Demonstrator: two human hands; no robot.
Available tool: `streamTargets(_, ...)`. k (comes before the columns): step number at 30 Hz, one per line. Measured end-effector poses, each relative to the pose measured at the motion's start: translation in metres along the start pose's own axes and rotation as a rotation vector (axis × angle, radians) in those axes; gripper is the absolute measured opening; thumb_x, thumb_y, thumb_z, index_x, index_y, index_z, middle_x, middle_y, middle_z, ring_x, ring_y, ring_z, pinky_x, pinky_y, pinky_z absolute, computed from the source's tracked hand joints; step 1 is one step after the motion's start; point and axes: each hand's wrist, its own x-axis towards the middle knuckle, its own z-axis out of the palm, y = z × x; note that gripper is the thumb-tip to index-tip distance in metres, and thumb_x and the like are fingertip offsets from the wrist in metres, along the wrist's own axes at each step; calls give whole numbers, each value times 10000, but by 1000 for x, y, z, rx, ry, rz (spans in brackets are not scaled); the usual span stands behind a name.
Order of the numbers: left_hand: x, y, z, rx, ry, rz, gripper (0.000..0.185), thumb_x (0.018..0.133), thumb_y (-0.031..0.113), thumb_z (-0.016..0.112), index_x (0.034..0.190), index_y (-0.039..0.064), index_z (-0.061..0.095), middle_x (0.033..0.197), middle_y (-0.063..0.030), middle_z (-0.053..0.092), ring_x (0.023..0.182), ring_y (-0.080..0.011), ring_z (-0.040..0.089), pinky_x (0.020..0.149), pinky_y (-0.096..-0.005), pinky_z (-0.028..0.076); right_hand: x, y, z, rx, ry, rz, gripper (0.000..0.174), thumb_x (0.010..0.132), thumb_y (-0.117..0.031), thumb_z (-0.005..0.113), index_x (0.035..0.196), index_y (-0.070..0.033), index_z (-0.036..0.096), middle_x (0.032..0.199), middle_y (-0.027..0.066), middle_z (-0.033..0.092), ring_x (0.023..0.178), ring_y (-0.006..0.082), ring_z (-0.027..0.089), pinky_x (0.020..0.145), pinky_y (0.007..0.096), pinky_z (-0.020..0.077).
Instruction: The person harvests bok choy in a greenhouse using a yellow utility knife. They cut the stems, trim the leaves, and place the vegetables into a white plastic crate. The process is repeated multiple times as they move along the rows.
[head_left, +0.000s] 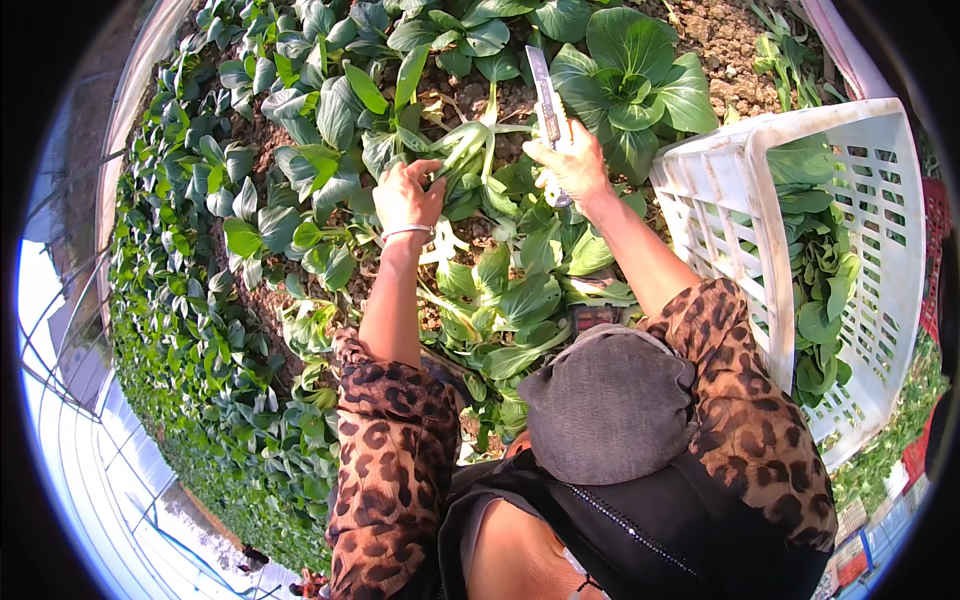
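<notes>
My right hand (571, 163) is closed round the white handle of a flat-bladed knife (550, 112), its blade pointing up and away from me. To the left of it, my left hand (410, 193) is at a leafy green plant (463, 146) with pale stems, fingers bent among the leaves; whether they grip a stem cannot be told. A large bok choy plant (631, 88) grows just beyond my right hand. Loose leaves (529, 300) lie on the soil between my forearms.
A white slatted plastic crate (772, 142) stands tilted at my right, with leafy greens (817, 300) inside. Dense rows of greens (217, 360) fill the left side. Bare soil (731, 56) shows at the upper right. A red crate (935, 255) is partly visible behind the white one.
</notes>
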Motion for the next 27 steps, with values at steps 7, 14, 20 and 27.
streamTargets(7, -52, -5, 10, -576, 128, -85, 241, 644, 0, 712, 866, 83, 665, 829, -68, 563, 815, -216, 526, 762, -319, 420, 16, -1, 25, 319, -397, 194, 427, 703, -98, 756, 1063, -26, 538, 893, 42, 604, 625, 80, 562, 506, 219, 493)
streamTargets(14, -74, 72, -70, 6, 284, 159, 743, 586, 195, 765, 1252, 107, 448, 1296, -115, 380, 1195, -308, 339, 1014, -452, 226, -30, -40, 20, 36, -452, -81, 357, 660, -108, 788, 944, -3, 599, 750, 38, 633, 525, 78, 564, 478, 207, 483)
streamTargets(20, -72, 98, -81, -365, -180, 160, 379, 645, 44, 685, 991, 67, 531, 828, -151, 617, 766, -349, 612, 633, -400, 484, -77, -49, 6, -48, -590, -3, 339, 685, -93, 772, 966, -13, 601, 681, 9, 600, 509, 76, 567, 446, 213, 467)
streamTargets(27, -83, 84, -72, -37, -186, -25, 505, 638, 1, 607, 1121, 116, 517, 849, -140, 632, 777, -335, 621, 662, -424, 488, -83, -30, -37, -182, -365, 206, 293, 696, -78, 728, 940, -10, 580, 677, 26, 584, 458, 82, 527, 398, 229, 442)
